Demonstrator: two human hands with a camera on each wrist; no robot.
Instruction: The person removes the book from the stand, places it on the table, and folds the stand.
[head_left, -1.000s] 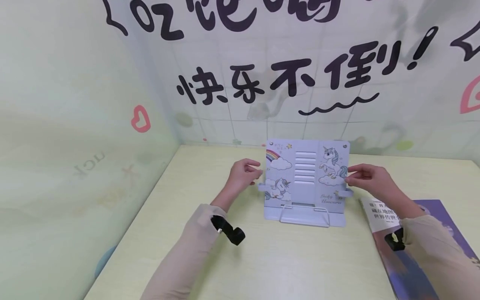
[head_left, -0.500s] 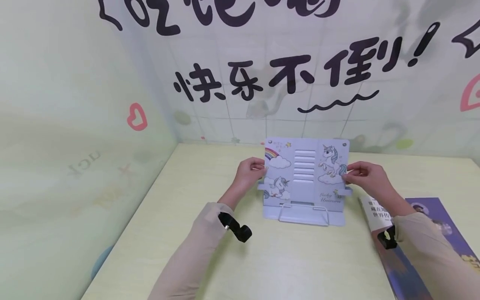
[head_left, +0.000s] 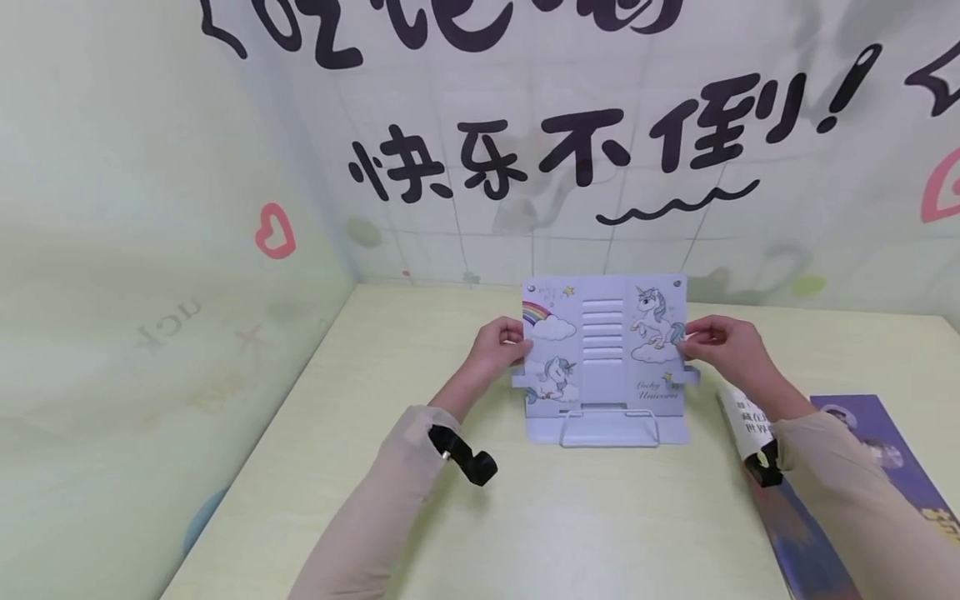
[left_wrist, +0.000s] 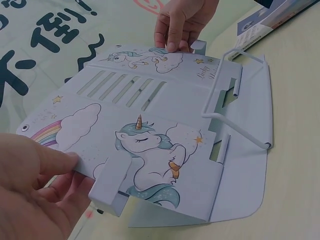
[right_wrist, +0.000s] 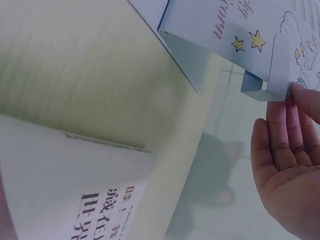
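A pale lilac book stand [head_left: 603,379] printed with unicorns, clouds and a rainbow stands tilted back near the rear of the table. My left hand [head_left: 493,350] pinches its left edge, thumb in front and fingers behind, as the left wrist view shows with the thumb [left_wrist: 55,162]. The opposite edge is held by my right hand [head_left: 727,346], whose fingers go behind the panel in the right wrist view [right_wrist: 292,155]. A wire page holder [head_left: 609,428] lies across the stand's lower lip. Small side clips [left_wrist: 112,185] stick out at both edges.
Books [head_left: 862,467] lie at the right of the pale wooden table [head_left: 570,533], partly under my right forearm. Behind the table hangs a printed wall sheet [head_left: 465,242] with large black characters; another sheet [head_left: 150,333] borders the left side.
Both hands have come in from beside the stand and now hold its edges. The stand's panel has shifted slightly left and appears a little more upright.
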